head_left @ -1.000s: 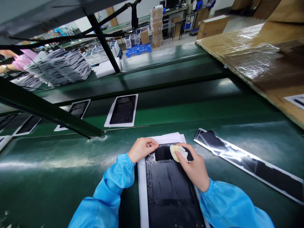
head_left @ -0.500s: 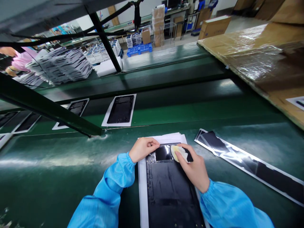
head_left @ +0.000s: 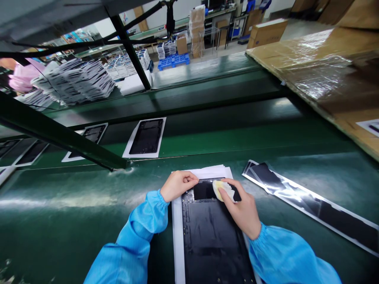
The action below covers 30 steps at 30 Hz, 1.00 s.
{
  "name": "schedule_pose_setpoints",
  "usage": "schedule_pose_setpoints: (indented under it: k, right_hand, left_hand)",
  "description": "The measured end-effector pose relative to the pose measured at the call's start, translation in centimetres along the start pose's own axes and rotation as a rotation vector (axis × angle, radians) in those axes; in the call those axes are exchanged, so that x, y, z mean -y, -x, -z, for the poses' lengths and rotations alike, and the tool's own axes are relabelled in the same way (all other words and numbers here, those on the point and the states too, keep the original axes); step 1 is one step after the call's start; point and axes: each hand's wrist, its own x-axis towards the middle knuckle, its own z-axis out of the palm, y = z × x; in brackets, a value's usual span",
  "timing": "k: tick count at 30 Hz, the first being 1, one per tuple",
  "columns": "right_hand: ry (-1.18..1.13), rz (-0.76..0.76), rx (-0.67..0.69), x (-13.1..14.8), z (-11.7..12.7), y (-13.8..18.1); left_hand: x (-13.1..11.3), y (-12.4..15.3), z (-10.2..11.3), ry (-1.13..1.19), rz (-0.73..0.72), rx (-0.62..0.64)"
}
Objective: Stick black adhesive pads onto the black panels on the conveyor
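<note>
While the right hand (head_left: 241, 211) presses a small pale-yellow wiping pad (head_left: 222, 189) against the upper right corner of the long black rectangular panel (head_left: 211, 236), the left hand (head_left: 177, 185) sits curled at the panel's upper left corner, fingertips pinching or pinning its edge; whether it truly grips the edge or only bears down on it cannot be told. The right hand's fingers are closed on the pad, thumb and forefinger flattening it onto the glossy dark window near the panel's top. The panel lies lengthwise toward the person on a white backing sheet (head_left: 177, 240), which rests on the green conveyor belt (head_left: 74, 213), with a few more white sheets (head_left: 213, 172) showing just beyond its far end.

Compared with the pictures from a second and half a second ago, both hands and the pad sit in almost the same spot, so the rubbing is a small, local one confined to that top corner. What has moved is the far belt: the black panel on white backing (head_left: 145, 138) beyond the green rail has drifted leftward, as has its neighbour (head_left: 89, 136), while the panel under the hands stays put. The pink-sleeved co-worker (head_left: 20, 77) at far left has also shifted.

To the right, a long strip of shiny peeled film (head_left: 310, 205) lies on the belt, well apart from the hands.
</note>
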Motion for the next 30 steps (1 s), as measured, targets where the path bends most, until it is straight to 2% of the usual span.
schedule_pose_setpoints:
  k: [17,30]
  right_hand:
    - [0.012,0.019,-0.003,0.06,-0.11,0.02]
    - [0.077,0.099,0.015,0.14,-0.17,0.03]
  left_hand:
    - [-0.18,-0.02,0.02,-0.017,-0.001,-0.003]
    - [-0.3,0.08,0.12,-0.032,-0.017,0.011]
